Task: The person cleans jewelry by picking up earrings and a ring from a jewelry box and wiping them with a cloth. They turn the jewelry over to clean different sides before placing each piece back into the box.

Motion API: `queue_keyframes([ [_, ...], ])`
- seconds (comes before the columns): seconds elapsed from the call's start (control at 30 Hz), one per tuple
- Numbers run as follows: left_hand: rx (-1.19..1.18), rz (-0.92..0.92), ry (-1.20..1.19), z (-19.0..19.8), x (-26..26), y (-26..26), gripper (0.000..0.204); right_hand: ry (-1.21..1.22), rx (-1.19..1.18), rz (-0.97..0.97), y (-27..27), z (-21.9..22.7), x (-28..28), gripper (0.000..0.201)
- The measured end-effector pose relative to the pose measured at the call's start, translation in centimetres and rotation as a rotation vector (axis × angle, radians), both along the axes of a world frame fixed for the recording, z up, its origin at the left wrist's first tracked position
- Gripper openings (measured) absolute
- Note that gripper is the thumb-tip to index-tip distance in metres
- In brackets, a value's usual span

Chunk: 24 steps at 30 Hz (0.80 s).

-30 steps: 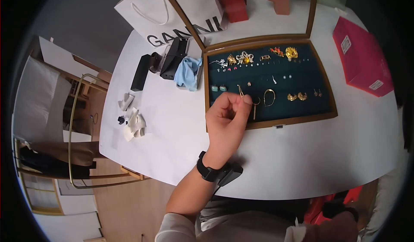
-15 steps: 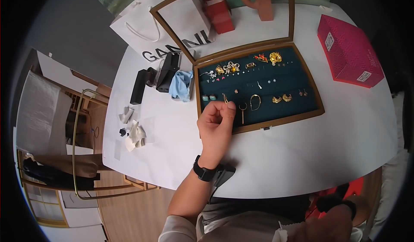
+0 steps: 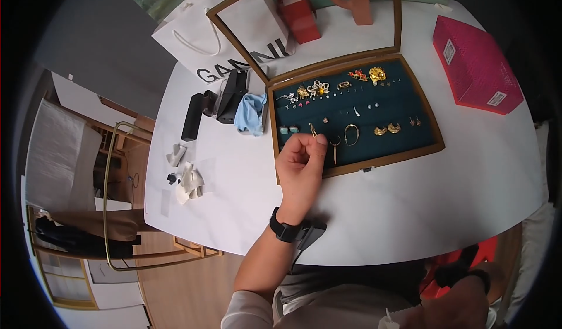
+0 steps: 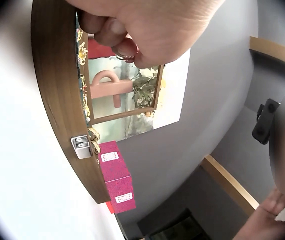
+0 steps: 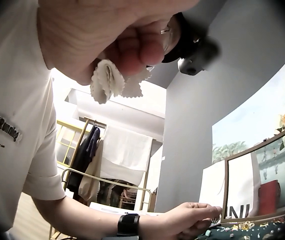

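Note:
My left hand [image 3: 300,168] is over the front left of a wooden-framed jewelry case [image 3: 345,168], pinching a thin gold piece [image 3: 313,130] between thumb and forefinger. Beside the fingertips, on the dark green lining, lie a gold hoop with a bar [image 3: 335,151] and a gold ring-shaped piece [image 3: 351,134]. The left wrist view shows the left hand [image 4: 147,25] with curled fingers above the case edge [image 4: 57,85]. Away from the case, my right hand [image 5: 107,35] grips a cream cloth with zigzag edges [image 5: 107,82]; its fingertips are partly hidden.
The glass lid stands raised, its frame [image 3: 397,18] upright. Left of the case are a blue cloth [image 3: 250,115], black boxes [image 3: 192,117] and cream scraps [image 3: 190,183]. Behind stand a white bag [image 3: 193,30] and a red box [image 3: 300,15]; a pink box [image 3: 477,65] is at right.
The head view has shifted, so the case appears farther left than a second ago. My left hand keeps its pinch on the gold piece at nearly the same place over the case.

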State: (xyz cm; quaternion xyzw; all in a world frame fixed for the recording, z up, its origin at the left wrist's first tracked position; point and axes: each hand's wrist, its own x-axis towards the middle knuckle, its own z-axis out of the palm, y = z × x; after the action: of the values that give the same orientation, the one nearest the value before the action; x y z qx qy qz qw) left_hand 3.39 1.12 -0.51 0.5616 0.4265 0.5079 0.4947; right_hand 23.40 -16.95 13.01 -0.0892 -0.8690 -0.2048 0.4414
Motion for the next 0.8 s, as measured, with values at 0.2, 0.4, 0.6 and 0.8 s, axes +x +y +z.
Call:
queue_keyframes([
  [0.2,-0.004,-0.009,-0.01,0.2,0.2,-0.1,0.016,0.051,-0.025,0.074,-0.4,-1.0,-0.2,0.037],
  [0.4,-0.014,-0.014,-0.003,0.2,0.3,-0.2,0.016,-0.034,-0.015,0.032,-0.3,-0.5,0.5,0.041],
  [0.6,-0.006,-0.025,-0.001,0.4,0.2,-0.5,0.014,0.019,0.027,-0.038,0.6,-1.1,0.3,0.034],
  [0.8,-0.05,-0.191,-0.039,0.5,0.3,-1.2,0.012,0.36,-0.813,-0.383,4.2,-5.9,-0.8,0.024],
])
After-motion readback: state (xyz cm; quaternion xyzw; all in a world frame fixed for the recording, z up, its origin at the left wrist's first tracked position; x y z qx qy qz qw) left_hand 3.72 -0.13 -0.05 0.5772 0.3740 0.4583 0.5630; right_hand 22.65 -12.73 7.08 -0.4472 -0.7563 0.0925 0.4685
